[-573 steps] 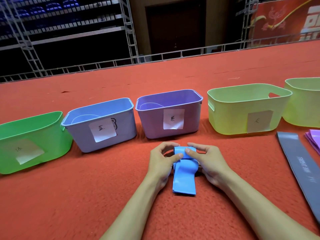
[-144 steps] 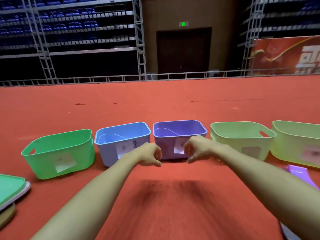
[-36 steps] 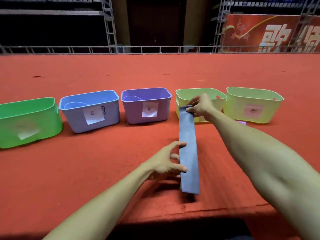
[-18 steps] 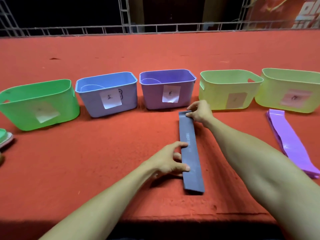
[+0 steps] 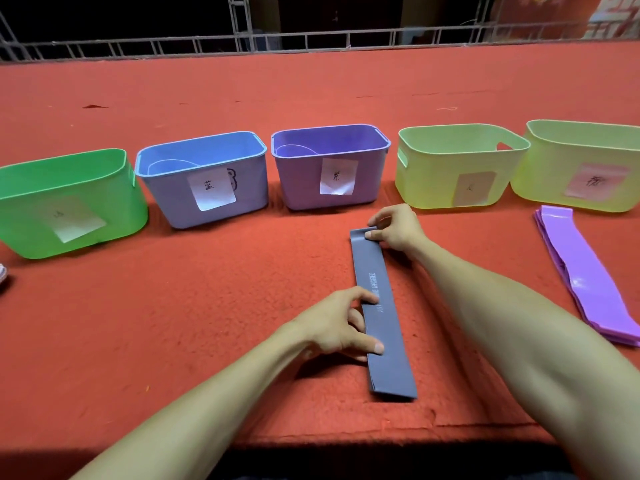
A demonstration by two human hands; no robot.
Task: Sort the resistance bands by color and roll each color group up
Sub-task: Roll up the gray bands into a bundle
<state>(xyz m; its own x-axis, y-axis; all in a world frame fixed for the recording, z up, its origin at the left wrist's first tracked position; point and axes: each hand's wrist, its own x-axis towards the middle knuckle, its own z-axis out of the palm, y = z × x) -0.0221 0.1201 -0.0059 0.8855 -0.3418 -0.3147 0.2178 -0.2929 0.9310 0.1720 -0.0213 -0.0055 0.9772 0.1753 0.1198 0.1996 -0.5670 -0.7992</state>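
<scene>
Bright, even overhead light on red surface (image 5: 207, 306); colours saturated. Top of frame behind railing (image 5: 311, 41) near black. Soft shadow below left hand (image 5: 332, 327), thin one along near end of grey band (image 5: 384, 323). Small sheen on purple bands (image 5: 588, 282), right. Wide-angle bowing tilts green bin (image 5: 69, 202) at left edge, yellow bin (image 5: 588, 161) at right. Forearms at bottom slightly soft; centre sharp.

- Grey band (image 5: 389, 358) lies flat on the red table (image 5: 207, 306), running lengthwise away from the person.
- Right hand (image 5: 398, 230) pinches its far end.
- Left hand (image 5: 329, 327) presses thumb and forefinger on its left edge, about mid-length.
- Purple bands (image 5: 588, 271) are stacked well to the right.
- Five labelled bins (image 5: 301, 181) stand in a row behind.
</scene>
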